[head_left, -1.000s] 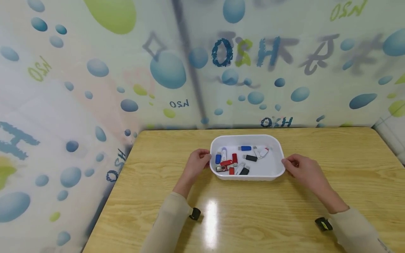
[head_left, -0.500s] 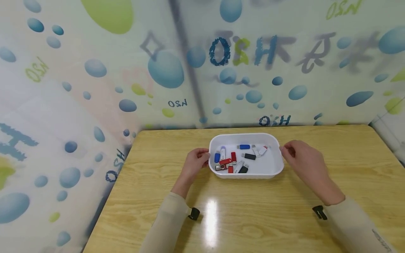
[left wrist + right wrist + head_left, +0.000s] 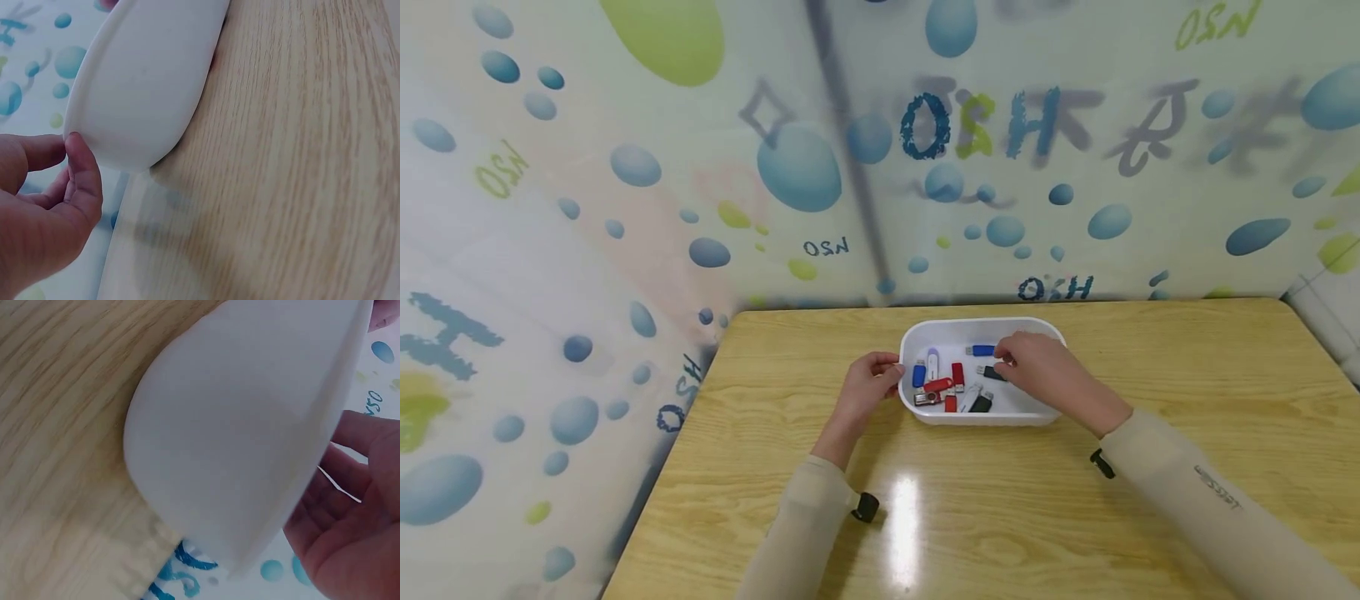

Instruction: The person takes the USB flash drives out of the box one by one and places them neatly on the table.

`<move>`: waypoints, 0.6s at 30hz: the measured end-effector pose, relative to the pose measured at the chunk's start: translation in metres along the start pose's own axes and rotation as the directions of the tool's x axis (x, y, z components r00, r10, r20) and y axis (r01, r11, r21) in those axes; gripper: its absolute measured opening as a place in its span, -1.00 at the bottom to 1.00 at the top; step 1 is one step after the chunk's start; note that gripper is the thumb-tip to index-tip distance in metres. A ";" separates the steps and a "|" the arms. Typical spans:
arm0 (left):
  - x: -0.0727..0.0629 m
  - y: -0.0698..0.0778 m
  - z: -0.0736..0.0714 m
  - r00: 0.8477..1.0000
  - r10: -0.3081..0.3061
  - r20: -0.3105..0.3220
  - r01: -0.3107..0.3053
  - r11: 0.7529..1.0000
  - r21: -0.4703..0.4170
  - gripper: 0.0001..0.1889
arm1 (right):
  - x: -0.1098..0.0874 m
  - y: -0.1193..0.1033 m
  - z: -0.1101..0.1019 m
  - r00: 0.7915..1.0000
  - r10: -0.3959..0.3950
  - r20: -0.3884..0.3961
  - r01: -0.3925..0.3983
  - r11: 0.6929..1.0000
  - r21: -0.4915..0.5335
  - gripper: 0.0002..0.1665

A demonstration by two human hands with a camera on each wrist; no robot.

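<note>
A white plastic tub (image 3: 992,419) stands on the wooden table, with several USB sticks lying in it. My left hand (image 3: 871,385) pinches the tub's left rim; in the left wrist view its thumb and finger (image 3: 84,165) meet at the edge. My right hand (image 3: 1037,367) reaches over the right rim into the tub, its fingers parted and bent loosely. Its fingertips are close by a blue USB stick (image 3: 981,351) and a black USB stick (image 3: 991,373). From the right wrist, the tub wall (image 3: 231,425) hides the fingertips of that hand (image 3: 356,506).
Red USB sticks (image 3: 957,374), another blue one (image 3: 919,374) and a white one (image 3: 932,363) lie at the tub's left side. Bare wooden table (image 3: 1000,517) spreads in front. A printed wall covering (image 3: 850,167) rises behind the table's back edge.
My right hand has let go of the tub's right rim, lifted, and moved left over the inside of the tub. My left hand has stayed on the left rim.
</note>
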State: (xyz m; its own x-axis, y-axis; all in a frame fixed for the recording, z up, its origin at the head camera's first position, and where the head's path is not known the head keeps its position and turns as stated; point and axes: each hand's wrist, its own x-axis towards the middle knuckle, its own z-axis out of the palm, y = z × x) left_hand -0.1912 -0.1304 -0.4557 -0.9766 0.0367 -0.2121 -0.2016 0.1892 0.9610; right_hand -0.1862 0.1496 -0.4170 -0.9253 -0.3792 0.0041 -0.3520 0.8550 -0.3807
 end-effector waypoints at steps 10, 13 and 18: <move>0.001 -0.003 0.001 1.000 -0.003 0.001 0.003 1.000 -0.024 -0.73 | 0.018 -0.006 0.015 0.988 0.084 0.128 -0.086 0.996 0.008 -0.70; 0.001 -0.003 0.001 1.000 -0.006 -0.003 0.006 0.999 -0.035 -0.72 | 0.020 -0.008 0.021 0.988 0.090 0.124 -0.088 0.996 -0.029 -0.71; 0.001 -0.005 0.002 1.000 -0.014 -0.015 0.013 0.999 -0.045 -0.72 | 0.022 -0.008 0.029 0.991 0.088 0.098 -0.083 0.995 -0.053 -0.73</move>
State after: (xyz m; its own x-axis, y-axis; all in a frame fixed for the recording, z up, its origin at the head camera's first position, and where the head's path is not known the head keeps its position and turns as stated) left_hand -0.1910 -0.1291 -0.4612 -0.9747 0.0193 -0.2227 -0.2176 0.1450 0.9652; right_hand -0.1994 0.1238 -0.4408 -0.9345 -0.3352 -0.1201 -0.2809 0.9013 -0.3298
